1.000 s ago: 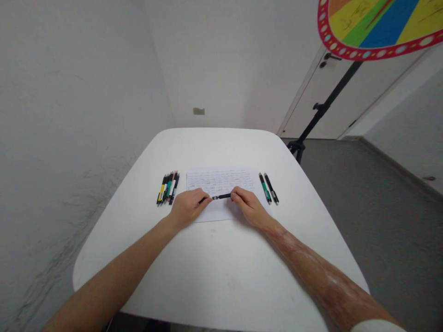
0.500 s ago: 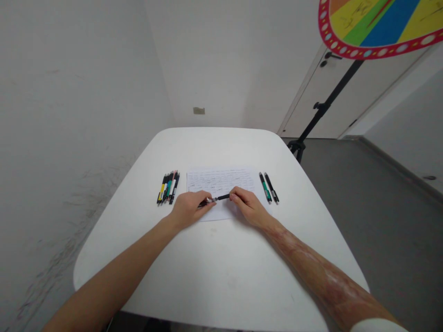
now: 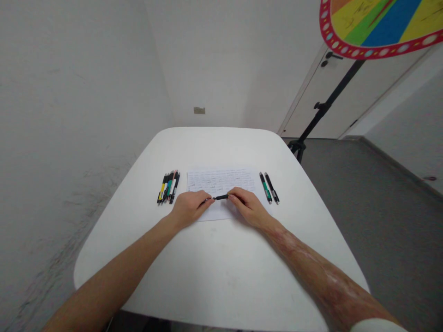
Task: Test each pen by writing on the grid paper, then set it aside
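The white worktop (image 3: 214,263) fills the middle and bottom of the frame. At upper right, a striped wheel (image 3: 380,27) and its black stand (image 3: 336,94) block part of a door (image 3: 339,120). A handwritten sheet (image 3: 221,177) lies at centre, its lower part partly covered by the left hand (image 3: 190,206) and right hand (image 3: 249,207). Left of the sheet sits a pen cluster (image 3: 168,188); right of it, two pens (image 3: 266,188) lie side by side. Mid-frame, above the sheet, both hands' fingers pinch a dark pen (image 3: 221,197), one end each.
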Demonstrator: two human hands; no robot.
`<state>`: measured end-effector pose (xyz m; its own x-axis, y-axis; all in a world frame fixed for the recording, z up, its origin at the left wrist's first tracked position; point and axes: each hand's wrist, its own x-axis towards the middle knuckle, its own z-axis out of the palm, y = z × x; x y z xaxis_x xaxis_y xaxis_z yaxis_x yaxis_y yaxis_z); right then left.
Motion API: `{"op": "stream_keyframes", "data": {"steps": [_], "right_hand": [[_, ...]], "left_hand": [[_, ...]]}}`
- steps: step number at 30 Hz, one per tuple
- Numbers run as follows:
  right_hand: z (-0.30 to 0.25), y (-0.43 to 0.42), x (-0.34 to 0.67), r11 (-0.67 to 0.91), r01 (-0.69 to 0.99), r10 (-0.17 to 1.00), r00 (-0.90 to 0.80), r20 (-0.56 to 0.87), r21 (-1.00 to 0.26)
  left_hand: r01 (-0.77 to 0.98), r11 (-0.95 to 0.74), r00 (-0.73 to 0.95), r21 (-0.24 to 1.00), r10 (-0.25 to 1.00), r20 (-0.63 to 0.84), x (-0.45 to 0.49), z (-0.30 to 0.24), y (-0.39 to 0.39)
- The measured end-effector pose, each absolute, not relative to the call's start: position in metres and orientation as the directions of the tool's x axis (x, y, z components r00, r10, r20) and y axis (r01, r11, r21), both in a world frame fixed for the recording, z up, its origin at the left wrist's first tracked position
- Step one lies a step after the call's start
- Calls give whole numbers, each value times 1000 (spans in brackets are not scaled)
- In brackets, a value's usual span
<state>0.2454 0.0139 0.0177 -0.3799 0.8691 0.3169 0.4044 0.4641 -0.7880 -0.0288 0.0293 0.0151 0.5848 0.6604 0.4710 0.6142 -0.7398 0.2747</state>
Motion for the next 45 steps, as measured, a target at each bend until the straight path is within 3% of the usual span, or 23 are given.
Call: {"op": "stream_keyframes", "data": {"steps": [7,16,28,33,45], "right_hand": [[17,14,245,480,415,862,-386,328,-773],[18,12,245,467,408,871,-362,331,-784],[10,15,247,428,444,901,-145,408,-787],[11,14,246,425,439,904,-159,397,-792],[10,14,246,444,436,896,-197,398,-783]], "left_hand": [[629,-702,546,333,704,454,-31,14,29],[642,-721,567,261,675,472,-30,14,29],[661,-669,487,340,727,484,-29,19,27],[666,-658,466,351,734,494,-28,18,28],[743,-621,414,248,718,559,-22,20,28]]}}
